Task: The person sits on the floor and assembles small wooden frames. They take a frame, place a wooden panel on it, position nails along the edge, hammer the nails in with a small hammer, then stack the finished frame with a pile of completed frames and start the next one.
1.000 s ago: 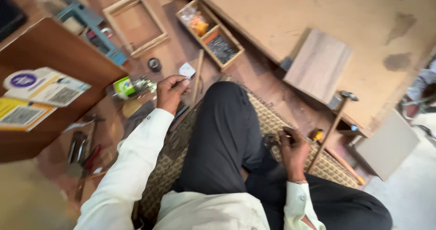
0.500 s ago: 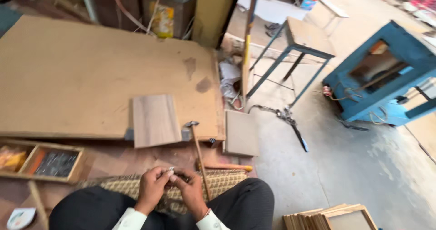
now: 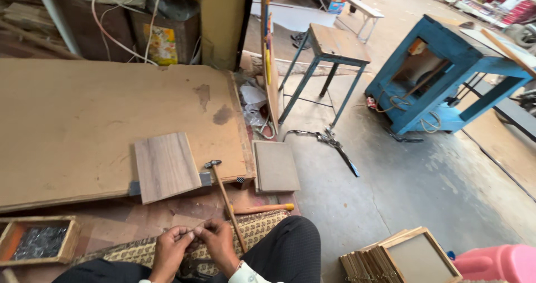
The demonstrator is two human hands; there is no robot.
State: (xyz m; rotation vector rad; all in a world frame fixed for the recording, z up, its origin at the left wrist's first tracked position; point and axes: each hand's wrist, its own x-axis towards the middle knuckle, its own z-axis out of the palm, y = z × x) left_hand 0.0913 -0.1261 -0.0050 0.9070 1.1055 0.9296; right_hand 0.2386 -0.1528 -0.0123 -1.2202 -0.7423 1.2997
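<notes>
A seated person's left hand (image 3: 169, 251) and right hand (image 3: 219, 245) meet just in front of a hammer (image 3: 224, 196), fingers pinched on something too small to identify. The hammer's handle points toward the right hand, head resting by a wood panel (image 3: 166, 167).

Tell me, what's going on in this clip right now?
A person sits on a woven mat on the floor, left hand and right hand together over the lap, fingering something too small to make out. A hammer lies just ahead, beside a wooden panel resting on a large board. A tray of nails sits to the left.
</notes>
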